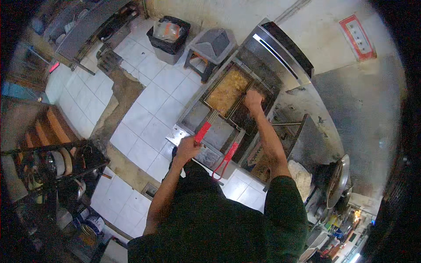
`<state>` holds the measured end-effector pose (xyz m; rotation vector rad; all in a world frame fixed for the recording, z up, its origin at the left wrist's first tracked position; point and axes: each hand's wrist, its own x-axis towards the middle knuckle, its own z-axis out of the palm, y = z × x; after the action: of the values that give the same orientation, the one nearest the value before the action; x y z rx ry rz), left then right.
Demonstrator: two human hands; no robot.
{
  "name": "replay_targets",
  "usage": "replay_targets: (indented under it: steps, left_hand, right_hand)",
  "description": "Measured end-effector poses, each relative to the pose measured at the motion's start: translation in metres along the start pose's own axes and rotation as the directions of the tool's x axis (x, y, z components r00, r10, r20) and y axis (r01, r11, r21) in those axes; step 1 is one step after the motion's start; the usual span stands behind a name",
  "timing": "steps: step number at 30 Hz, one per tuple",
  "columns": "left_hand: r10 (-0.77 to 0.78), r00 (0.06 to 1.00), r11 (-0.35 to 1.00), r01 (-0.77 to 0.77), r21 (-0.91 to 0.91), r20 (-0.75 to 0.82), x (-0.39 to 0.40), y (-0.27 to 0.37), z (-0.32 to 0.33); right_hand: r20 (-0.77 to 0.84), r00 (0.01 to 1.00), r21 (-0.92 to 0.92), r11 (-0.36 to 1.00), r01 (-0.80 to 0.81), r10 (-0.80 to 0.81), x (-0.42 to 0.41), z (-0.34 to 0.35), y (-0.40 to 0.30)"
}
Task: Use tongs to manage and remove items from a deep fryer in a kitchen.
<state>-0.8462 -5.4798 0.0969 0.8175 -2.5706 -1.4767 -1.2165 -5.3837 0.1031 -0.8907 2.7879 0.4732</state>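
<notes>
A steel deep fryer (217, 128) stands before me with two wire baskets side by side. The left basket holds golden frying food (228, 88) in pale, bubbling oil. My left hand (188, 148) grips the end of that basket's red handle (203, 131). Over the right basket (245, 113), which looks dark inside, hangs my right hand (254, 99) with its fingers curled down. Whether those fingers hold something or touch the wire is hidden from above. The right basket's red looped handle (231, 152) points toward me, untouched.
Beyond the fryer, a grey plastic container (213, 44) sits on a stool (197, 64) beside a lined bin (169, 39). A cardboard box (260, 161) and a round metal lid (338, 180) are at the right. Shelves with pots (56, 162) stand left, past a broken floor channel (121, 93).
</notes>
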Motion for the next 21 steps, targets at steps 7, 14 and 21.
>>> replay_targets:
  steps: [7,14,21]
  left_hand:
    - [-0.070,0.996,0.998,0.069,0.013,0.060,-0.001,0.001,-0.005]
    - [-0.076,0.996,0.996,0.073,0.044,0.049,0.000,-0.010,0.005]
    - [-0.116,0.990,0.993,0.118,-0.020,0.085,0.000,-0.008,0.007]
  right_hand:
    - [0.004,0.992,0.122,0.984,0.127,-0.129,-0.033,0.006,0.006]
    - [0.091,0.975,-0.010,0.978,0.207,-0.205,-0.059,-0.090,0.029]
    - [0.099,0.990,0.069,0.993,0.092,-0.098,-0.037,-0.018,-0.003]
